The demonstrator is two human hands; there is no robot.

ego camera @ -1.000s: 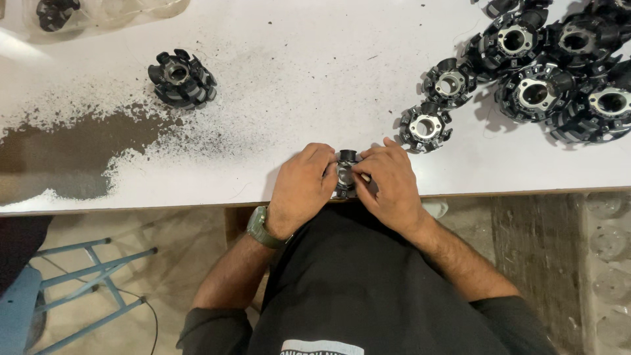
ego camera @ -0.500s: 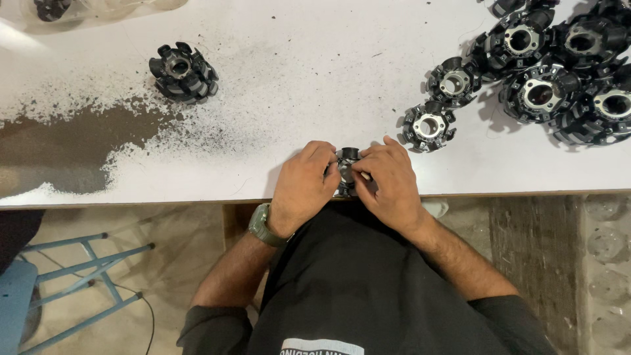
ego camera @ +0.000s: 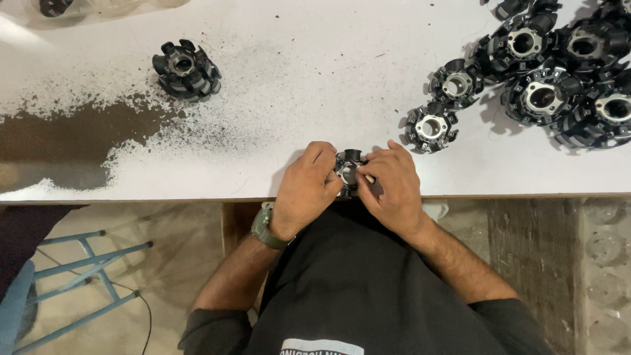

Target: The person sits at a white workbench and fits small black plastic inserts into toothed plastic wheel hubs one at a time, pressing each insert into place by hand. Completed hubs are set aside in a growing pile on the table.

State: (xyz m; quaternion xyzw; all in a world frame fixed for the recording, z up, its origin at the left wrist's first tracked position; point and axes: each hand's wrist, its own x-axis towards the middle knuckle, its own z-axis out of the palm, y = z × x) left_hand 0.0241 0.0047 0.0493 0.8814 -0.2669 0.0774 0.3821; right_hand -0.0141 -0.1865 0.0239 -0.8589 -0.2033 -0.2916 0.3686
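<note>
White table; both hands clasp black toothed part at edge.

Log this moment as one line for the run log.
left hand: grips stator core | right hand: grips same core | place: white table near edge | nearby: stator pile, lone stator
</note>
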